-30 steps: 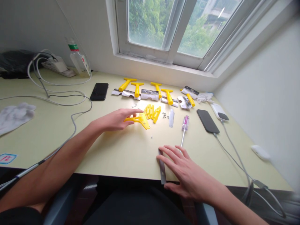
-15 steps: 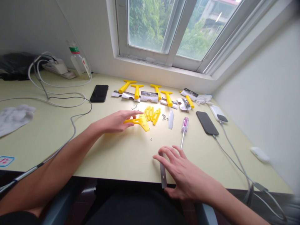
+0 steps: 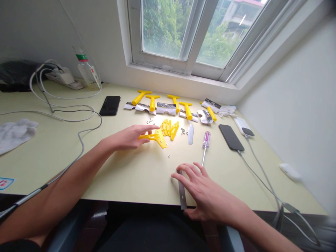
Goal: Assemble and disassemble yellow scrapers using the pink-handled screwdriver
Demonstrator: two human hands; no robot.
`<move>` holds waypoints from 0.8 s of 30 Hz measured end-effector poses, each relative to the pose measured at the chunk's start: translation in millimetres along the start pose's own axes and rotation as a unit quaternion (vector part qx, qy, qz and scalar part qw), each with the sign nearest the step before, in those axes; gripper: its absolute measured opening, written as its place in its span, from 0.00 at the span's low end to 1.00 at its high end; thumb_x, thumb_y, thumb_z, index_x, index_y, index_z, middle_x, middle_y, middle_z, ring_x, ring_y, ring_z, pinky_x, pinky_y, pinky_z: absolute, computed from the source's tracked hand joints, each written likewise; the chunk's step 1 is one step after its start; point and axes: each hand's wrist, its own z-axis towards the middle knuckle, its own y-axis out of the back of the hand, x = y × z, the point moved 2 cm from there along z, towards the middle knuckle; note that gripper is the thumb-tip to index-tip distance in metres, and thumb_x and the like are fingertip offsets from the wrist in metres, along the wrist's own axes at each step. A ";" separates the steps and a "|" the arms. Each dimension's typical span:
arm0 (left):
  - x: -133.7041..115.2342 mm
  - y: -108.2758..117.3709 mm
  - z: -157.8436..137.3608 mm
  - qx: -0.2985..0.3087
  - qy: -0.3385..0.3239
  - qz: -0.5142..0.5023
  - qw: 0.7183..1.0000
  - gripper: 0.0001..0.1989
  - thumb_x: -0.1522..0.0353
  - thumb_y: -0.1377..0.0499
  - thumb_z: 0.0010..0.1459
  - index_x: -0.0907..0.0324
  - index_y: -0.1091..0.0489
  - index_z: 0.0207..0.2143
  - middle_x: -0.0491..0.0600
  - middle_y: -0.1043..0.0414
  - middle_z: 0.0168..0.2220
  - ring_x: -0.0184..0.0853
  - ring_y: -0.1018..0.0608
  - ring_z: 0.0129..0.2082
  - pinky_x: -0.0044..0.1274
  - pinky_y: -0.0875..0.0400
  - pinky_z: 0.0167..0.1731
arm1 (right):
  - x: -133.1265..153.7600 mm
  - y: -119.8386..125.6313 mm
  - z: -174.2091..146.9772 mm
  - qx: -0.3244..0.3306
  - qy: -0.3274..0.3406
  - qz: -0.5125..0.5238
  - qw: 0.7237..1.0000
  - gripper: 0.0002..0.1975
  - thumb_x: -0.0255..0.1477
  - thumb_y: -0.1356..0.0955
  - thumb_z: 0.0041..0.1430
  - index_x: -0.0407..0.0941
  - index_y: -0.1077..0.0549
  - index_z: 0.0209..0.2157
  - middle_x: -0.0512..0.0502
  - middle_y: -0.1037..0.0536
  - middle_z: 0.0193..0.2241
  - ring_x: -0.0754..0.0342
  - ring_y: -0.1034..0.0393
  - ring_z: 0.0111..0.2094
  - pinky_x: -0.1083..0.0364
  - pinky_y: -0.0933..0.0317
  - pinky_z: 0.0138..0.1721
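Observation:
My left hand (image 3: 130, 136) is closed round the handle of a yellow plastic scraper (image 3: 159, 137), its flat head pointing right, low over the table. By the table's front edge, my right hand (image 3: 201, 192) grips a thin grey metal blade (image 3: 182, 190) between thumb and fingers. The blade has slots in it and stands roughly lengthwise to me. Just past the scraper lies a group of yellow plastic pieces (image 3: 169, 128). Small screws (image 3: 183, 131) and a stack of blades (image 3: 190, 134) are to their right. One nut (image 3: 168, 156) lies alone between my hands.
A screwdriver (image 3: 206, 143) lies beyond my right hand. Several yellow handles (image 3: 152, 102) and cardboard packets (image 3: 166, 108) line the back. Phones (image 3: 110, 105) lie on both sides. A grey cable (image 3: 82, 140) crosses the left side near my forearm.
The view has shifted very slightly. Both hands keep their places and their holds on the scraper and the blade.

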 end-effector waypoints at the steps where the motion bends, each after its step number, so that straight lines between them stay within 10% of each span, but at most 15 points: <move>1: 0.0 -0.1 0.1 0.000 0.001 0.000 1.000 0.28 0.67 0.44 0.63 0.45 0.43 0.65 0.47 0.27 0.52 0.35 0.24 0.46 0.27 0.31 0.51 | -0.1 0.2 -0.3 0.003 0.000 0.002 1.000 0.43 0.38 0.25 0.44 0.49 0.40 0.62 0.39 0.37 0.58 0.38 0.46 0.60 0.35 0.61 0.65; 24: 2.4 -1.3 0.0 -0.006 -0.003 0.003 1.000 0.28 0.64 0.44 0.63 0.44 0.43 0.65 0.47 0.26 0.49 0.36 0.24 0.46 0.27 0.31 0.50 | 1.6 -2.9 -4.0 0.001 0.001 0.016 1.000 0.45 0.36 0.24 0.40 0.49 0.40 0.61 0.40 0.37 0.54 0.40 0.45 0.58 0.37 0.62 0.65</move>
